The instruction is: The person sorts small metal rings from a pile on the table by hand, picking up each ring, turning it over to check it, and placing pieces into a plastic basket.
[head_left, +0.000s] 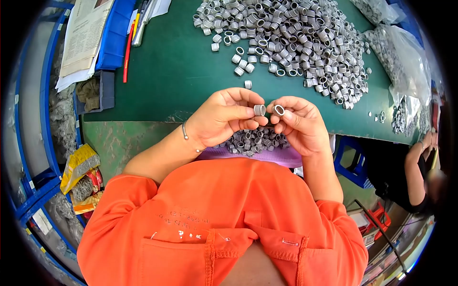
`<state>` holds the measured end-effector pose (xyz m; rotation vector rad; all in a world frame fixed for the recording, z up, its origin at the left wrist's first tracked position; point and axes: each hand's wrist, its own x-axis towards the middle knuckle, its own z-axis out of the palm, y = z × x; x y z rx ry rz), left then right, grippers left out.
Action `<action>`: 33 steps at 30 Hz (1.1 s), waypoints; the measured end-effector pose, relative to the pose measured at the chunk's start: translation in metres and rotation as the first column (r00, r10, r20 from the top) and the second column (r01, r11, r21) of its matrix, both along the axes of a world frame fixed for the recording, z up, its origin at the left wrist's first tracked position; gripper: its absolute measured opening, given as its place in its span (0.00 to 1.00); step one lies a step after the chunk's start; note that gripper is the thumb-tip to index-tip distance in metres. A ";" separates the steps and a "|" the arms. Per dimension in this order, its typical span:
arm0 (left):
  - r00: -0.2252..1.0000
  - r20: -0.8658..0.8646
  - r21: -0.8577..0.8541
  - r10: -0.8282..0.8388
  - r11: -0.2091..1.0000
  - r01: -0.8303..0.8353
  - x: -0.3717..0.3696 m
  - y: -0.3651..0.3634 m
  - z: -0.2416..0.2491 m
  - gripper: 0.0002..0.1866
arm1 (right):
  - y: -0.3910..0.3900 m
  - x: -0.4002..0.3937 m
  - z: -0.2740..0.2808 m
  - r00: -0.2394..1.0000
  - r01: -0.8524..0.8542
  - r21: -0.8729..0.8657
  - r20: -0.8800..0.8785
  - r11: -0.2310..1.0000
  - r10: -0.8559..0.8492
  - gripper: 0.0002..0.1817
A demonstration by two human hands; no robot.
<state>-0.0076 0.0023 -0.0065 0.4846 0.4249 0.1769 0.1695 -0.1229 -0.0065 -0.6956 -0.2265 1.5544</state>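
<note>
Between the thumb and fingers of my left hand (223, 116) is a grey ribbed metal ring (259, 110), seen from its side. My right hand (301, 125) pinches a second metal ring (278, 110), tilted so its round opening shows. The two rings are close together but apart, over the front edge of the green table (162, 90). A large heap of similar rings (286, 33) lies on the table beyond my hands. Below my hands, more rings (253, 141) fill a pink-purple tray (281, 156) at my lap.
Blue bin (116, 35) with papers, a red pencil (128, 55) and pens stand at the back left. Plastic bags of parts (400, 57) lie at the right. A blue stool (350, 159) and another person's arm (415, 174) are lower right; shelving (47, 157) is left.
</note>
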 end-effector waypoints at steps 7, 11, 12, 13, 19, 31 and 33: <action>0.996 0.082 -0.083 -0.047 0.995 0.054 -0.001 -0.004 -0.003 0.12 | 0.000 -0.003 0.003 0.999 -0.013 -0.002 0.047 1.000 0.013 0.12; 0.998 0.059 -0.088 -0.011 0.996 0.016 -0.002 -0.005 -0.003 0.12 | -0.001 -0.002 0.005 0.997 0.011 0.029 0.072 1.000 -0.013 0.11; 0.999 0.042 -0.083 -0.013 0.996 0.017 -0.002 -0.004 -0.002 0.11 | -0.002 -0.002 0.005 0.997 0.012 0.029 0.071 1.000 -0.014 0.11; 1.000 0.025 -0.078 -0.015 0.997 0.017 -0.003 -0.004 -0.002 0.11 | -0.002 -0.002 0.005 0.994 0.014 0.039 0.104 0.999 -0.018 0.10; 0.999 -0.008 -0.010 -0.035 0.999 0.035 -0.007 -0.002 -0.001 0.10 | -0.008 0.003 0.010 0.892 -0.071 0.116 0.451 0.991 0.011 0.10; 0.925 -0.304 0.952 0.226 0.107 0.286 -0.017 0.009 0.019 0.05 | 0.061 -0.021 -0.007 -0.226 -0.186 0.218 0.940 0.958 -0.257 0.13; 0.896 -0.200 0.979 0.397 0.055 0.194 -0.009 0.013 0.015 0.09 | 0.056 -0.018 -0.006 -0.178 -0.163 0.213 0.954 0.964 -0.240 0.12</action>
